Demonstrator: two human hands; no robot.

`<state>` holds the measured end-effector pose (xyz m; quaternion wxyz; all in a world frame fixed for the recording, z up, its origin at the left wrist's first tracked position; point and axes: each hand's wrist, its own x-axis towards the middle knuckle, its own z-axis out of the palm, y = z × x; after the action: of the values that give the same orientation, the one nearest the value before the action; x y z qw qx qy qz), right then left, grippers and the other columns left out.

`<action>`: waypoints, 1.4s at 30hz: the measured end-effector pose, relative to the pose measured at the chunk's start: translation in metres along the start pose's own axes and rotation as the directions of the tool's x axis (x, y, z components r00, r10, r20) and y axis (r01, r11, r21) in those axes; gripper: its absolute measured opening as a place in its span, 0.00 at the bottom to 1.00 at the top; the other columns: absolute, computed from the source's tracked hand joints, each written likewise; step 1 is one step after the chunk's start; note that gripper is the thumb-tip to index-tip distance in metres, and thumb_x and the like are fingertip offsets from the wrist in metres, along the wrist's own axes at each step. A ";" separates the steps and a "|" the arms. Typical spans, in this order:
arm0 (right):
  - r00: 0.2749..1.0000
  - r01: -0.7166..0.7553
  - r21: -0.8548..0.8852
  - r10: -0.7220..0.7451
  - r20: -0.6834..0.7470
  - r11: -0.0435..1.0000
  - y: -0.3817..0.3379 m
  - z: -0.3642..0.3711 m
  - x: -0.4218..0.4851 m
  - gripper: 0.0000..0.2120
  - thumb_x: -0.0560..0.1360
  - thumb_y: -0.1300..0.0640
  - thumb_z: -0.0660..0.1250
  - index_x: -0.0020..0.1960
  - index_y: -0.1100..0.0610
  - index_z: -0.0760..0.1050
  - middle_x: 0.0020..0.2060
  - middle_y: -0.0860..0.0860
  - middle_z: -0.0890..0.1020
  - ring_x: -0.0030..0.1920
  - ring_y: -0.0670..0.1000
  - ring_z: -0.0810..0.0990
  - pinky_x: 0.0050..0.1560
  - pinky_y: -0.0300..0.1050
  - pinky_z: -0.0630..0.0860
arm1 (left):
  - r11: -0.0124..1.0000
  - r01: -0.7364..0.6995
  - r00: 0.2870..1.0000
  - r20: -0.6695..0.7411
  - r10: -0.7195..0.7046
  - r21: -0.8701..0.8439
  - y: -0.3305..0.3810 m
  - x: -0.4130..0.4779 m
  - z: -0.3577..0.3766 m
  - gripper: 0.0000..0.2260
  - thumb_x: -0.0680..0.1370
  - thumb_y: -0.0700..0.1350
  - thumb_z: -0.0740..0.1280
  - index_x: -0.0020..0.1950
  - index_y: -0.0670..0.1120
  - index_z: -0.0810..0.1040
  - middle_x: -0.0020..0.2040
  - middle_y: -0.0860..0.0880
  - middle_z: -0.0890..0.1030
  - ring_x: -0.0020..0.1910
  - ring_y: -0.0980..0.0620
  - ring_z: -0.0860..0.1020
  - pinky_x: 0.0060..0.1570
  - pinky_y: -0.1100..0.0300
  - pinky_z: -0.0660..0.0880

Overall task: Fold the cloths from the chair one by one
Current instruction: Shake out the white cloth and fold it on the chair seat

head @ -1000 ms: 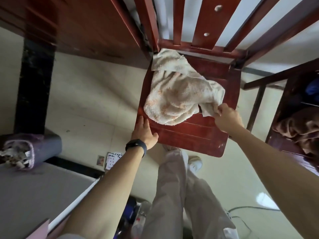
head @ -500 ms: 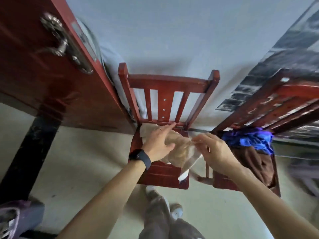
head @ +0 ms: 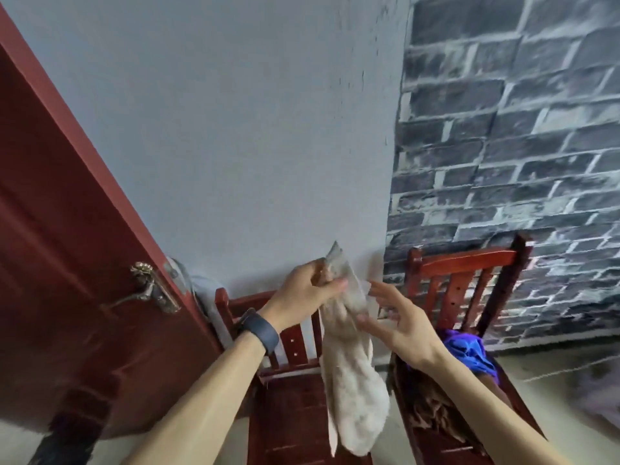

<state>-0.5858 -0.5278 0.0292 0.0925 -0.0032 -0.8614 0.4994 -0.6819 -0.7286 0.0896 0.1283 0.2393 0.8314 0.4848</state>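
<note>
Head view: left hand tight on cream cloth; right hand apparently slack alongside.

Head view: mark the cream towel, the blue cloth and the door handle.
cream towel (head: 352, 407): head view, on its hanging lower half.
blue cloth (head: 469, 350): head view, on its crumpled middle.
door handle (head: 156, 290): head view, on its metal plate.

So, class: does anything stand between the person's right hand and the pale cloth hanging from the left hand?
Nothing visible does. The left hand grips the pale cloth near its top; the right hand, fingers spread, is right beside the cloth's edge with no object between.
</note>
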 end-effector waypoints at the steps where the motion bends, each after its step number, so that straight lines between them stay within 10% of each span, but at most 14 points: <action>1: 1.000 0.010 -0.034 -0.010 0.003 0.999 -0.001 -0.001 0.000 0.29 0.69 0.30 0.70 0.67 0.34 0.72 0.56 0.27 0.78 0.61 0.32 0.74 0.56 0.33 0.71 | 1.000 -0.004 1.000 -0.022 0.003 -0.026 0.013 0.002 -0.006 0.19 0.70 0.62 0.70 0.47 0.48 0.80 0.42 0.55 0.84 0.43 0.57 0.82 0.49 0.55 0.78; 10: 0.996 0.091 -0.149 -0.094 -0.011 0.985 -0.024 -0.028 0.027 0.02 0.75 0.41 0.69 0.47 0.36 0.76 0.42 0.29 0.81 0.47 0.31 0.79 0.43 0.25 0.72 | 0.991 -0.114 0.961 -0.260 0.094 -0.063 0.070 -0.001 -0.068 0.05 0.72 0.55 0.75 0.45 0.56 0.85 0.44 0.55 0.86 0.46 0.55 0.84 0.43 0.62 0.80; 17: 0.997 0.061 -0.365 -0.038 0.069 0.929 -0.015 -0.052 0.039 0.02 0.77 0.50 0.70 0.47 0.43 0.79 0.39 0.39 0.83 0.40 0.37 0.80 0.38 0.31 0.72 | 0.984 -0.005 0.911 -0.405 0.078 0.178 0.037 -0.015 -0.115 0.21 0.67 0.67 0.74 0.43 0.49 0.85 0.42 0.54 0.85 0.44 0.56 0.83 0.48 0.55 0.78; 21: 0.994 0.023 -0.379 -0.062 -0.092 0.925 -0.028 -0.053 0.046 0.04 0.79 0.51 0.69 0.52 0.48 0.81 0.43 0.42 0.84 0.43 0.45 0.82 0.43 0.40 0.75 | 0.942 0.103 0.888 -0.455 0.058 0.321 0.005 -0.032 -0.132 0.17 0.67 0.69 0.72 0.41 0.57 0.82 0.38 0.64 0.82 0.42 0.67 0.79 0.40 0.70 0.71; 25: 0.988 0.054 -0.174 -0.079 -0.135 0.983 -0.075 -0.029 0.061 0.06 0.77 0.54 0.71 0.48 0.43 0.80 0.39 0.40 0.85 0.37 0.36 0.82 0.39 0.28 0.75 | 0.948 0.040 0.915 -0.393 0.092 0.315 -0.001 -0.030 -0.125 0.08 0.68 0.61 0.76 0.43 0.61 0.84 0.40 0.69 0.82 0.44 0.72 0.77 0.42 0.74 0.71; 28: 0.993 0.103 0.028 -0.101 -0.067 0.994 -0.117 -0.001 0.073 0.08 0.75 0.58 0.71 0.46 0.44 0.82 0.38 0.45 0.87 0.38 0.42 0.85 0.45 0.41 0.82 | 0.969 -0.063 0.976 -0.188 0.110 0.240 0.021 -0.017 -0.113 0.18 0.68 0.59 0.77 0.57 0.65 0.81 0.39 0.63 0.82 0.40 0.67 0.78 0.41 0.75 0.69; 31: 0.983 0.176 0.123 -0.168 -0.068 0.977 -0.149 0.013 0.088 0.03 0.74 0.52 0.73 0.48 0.47 0.84 0.41 0.44 0.87 0.44 0.43 0.86 0.51 0.46 0.82 | 0.921 -0.160 0.975 -0.087 0.203 0.355 0.043 -0.001 -0.104 0.05 0.73 0.52 0.74 0.48 0.60 0.84 0.33 0.65 0.79 0.35 0.64 0.76 0.34 0.75 0.68; 36: 0.974 0.186 0.216 -0.151 -0.169 0.958 -0.135 0.007 0.084 0.19 0.70 0.40 0.74 0.59 0.42 0.80 0.53 0.37 0.84 0.49 0.38 0.83 0.44 0.34 0.79 | 0.941 -0.171 0.949 -0.209 0.237 0.293 0.063 0.012 -0.123 0.09 0.73 0.57 0.73 0.47 0.54 0.85 0.38 0.61 0.83 0.39 0.63 0.79 0.37 0.71 0.71; 42: 0.963 -0.058 -0.014 0.060 0.263 0.998 -0.079 0.035 0.063 0.46 0.65 0.36 0.78 0.77 0.41 0.61 0.69 0.38 0.69 0.52 0.43 0.83 0.44 0.32 0.76 | 0.966 -0.191 0.977 -0.129 0.169 -0.177 0.100 0.018 -0.162 0.23 0.70 0.52 0.77 0.51 0.33 0.79 0.45 0.41 0.80 0.47 0.45 0.81 0.55 0.42 0.78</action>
<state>-0.6466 -0.5908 0.0899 -0.0377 0.0371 -0.8670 0.4954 -0.7422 -0.7979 0.2570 0.0586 0.2730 0.7626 0.5835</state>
